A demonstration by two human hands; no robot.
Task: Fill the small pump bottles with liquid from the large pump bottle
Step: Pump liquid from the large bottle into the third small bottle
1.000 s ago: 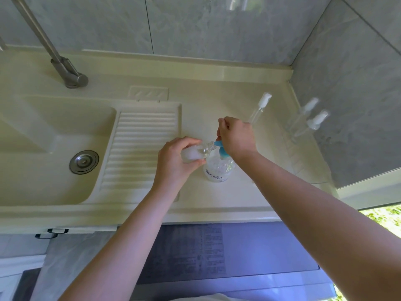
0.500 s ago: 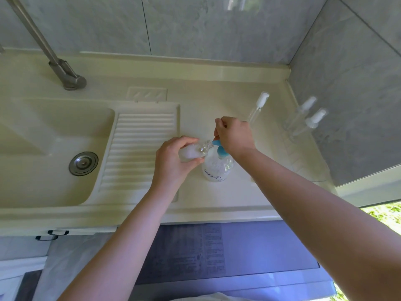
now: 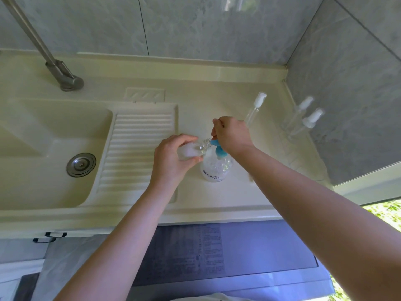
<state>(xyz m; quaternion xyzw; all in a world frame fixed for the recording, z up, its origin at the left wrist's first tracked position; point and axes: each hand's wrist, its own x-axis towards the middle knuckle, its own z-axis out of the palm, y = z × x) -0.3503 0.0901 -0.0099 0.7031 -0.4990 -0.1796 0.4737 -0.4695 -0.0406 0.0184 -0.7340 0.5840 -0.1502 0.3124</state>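
The large clear pump bottle [image 3: 215, 169] with a blue pump head stands on the cream counter [image 3: 217, 198] right of the ribbed washboard. My right hand [image 3: 232, 135] sits on top of the blue pump head, fingers curled over it. My left hand [image 3: 171, 159] grips a small clear bottle [image 3: 195, 149], tilted on its side, its open neck held against the blue spout. White liquid shows inside the small bottle. Three other small pump bottles with white tops stand further right: one [image 3: 256, 107] behind my right hand, two [image 3: 303, 118] by the wall.
A sink basin [image 3: 43, 170] with a metal drain [image 3: 81, 164] lies on the left, with a steel faucet [image 3: 63, 77] behind it. The ribbed washboard [image 3: 138, 148] slopes into the basin. Grey tiled walls close off the back and the right. A purple-grey appliance top [image 3: 217, 250] lies below the counter edge.
Both hands have stayed at the large bottle's spout with only a slight shift. The small bottle remains against the spout.
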